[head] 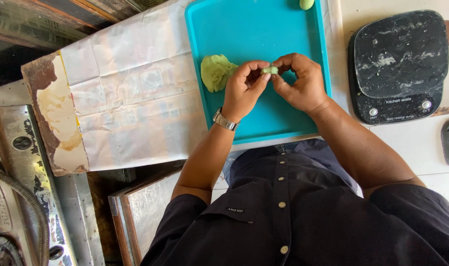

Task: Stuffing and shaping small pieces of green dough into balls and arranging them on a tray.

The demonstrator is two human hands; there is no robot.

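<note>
Both hands, left hand (244,88) and right hand (301,81), grip one dough bit (269,70); one dough lump (217,72); one turquoise tray (256,29).

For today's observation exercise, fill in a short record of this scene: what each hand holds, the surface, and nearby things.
Left hand: pinches one end of a small green dough piece
Right hand: pinches the other end
Surface: turquoise tray
On tray: green dough lump; small green ball at the far edge
Beside tray: black kitchen scale, dusted white
Wrist: metal watch, left

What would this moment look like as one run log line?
left hand: pinching dough piece | right hand: pinching same piece | dough lump: on tray | scale: beside tray
</note>
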